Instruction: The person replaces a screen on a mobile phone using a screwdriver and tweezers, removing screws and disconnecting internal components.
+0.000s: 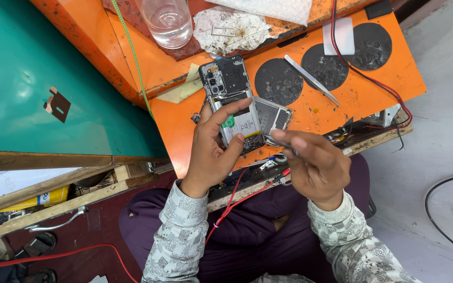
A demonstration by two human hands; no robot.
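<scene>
Centrally, one opened phone (233, 105) is gripped by the left hand (212, 152) fingers, over the orange counter (373, 84). One thin tool (284, 147), mostly hidden, is pinched by the right hand (313, 162). Three dark discs (278, 81) are counted at upper right.

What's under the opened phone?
Under the opened phone, a second dark phone part sticks out on the orange board. The left hand covers the lower edge.
</scene>
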